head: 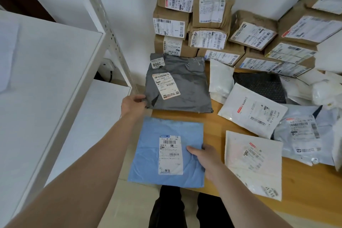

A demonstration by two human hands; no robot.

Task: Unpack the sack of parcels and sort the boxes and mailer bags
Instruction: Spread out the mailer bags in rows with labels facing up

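Note:
A grey mailer bag [185, 87] with a white label lies at the table's left edge, below the stacked boxes. My left hand [132, 104] pinches its near left corner. A blue mailer bag [148, 163] with a white label overhangs the table's front edge. My right hand [205, 157] grips the blue bag's right edge, thumb on top. Brown cardboard boxes [175, 24] are stacked against the wall at the back. Several white mailer bags [251, 111] lie to the right.
A white metal shelf unit [46, 79] stands close on the left, its upright post beside the grey bag. The wooden table [305, 181] runs to the right. A black dotted mailer [262, 85] lies among the white bags. My dark trouser legs show below the table edge.

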